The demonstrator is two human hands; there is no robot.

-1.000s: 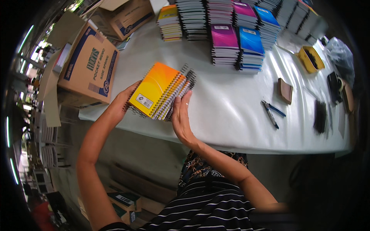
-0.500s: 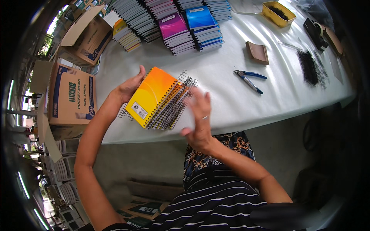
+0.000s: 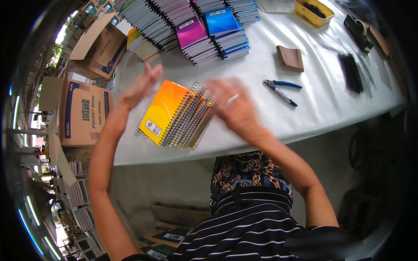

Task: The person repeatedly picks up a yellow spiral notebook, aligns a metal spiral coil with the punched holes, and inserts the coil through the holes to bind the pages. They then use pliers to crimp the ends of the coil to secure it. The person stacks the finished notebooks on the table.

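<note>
A stack of yellow-orange spiral notebooks lies slanted on the table near its front edge. Black wire coils fan out along its right side, and loose coil ends stick out at the upper right and lower left. My left hand, blurred, is up beside the stack's upper left edge; its fingers are stretched out and hold nothing. At the stack's right side is my right hand, a ring on one finger. Motion smears its fingertips near the coil ends, so whether they touch is unclear.
Pliers with blue handles and a brown curved block lie to the right. Beyond are loose black coils, a tape dispenser and a yellow tub. Notebook piles stand at the back; cardboard boxes line the left.
My left hand has come off the notebook stack, moving up and away from its edge. My right hand has shifted slightly right and up. The stack now lies on the table, its coils fanned wider.
</note>
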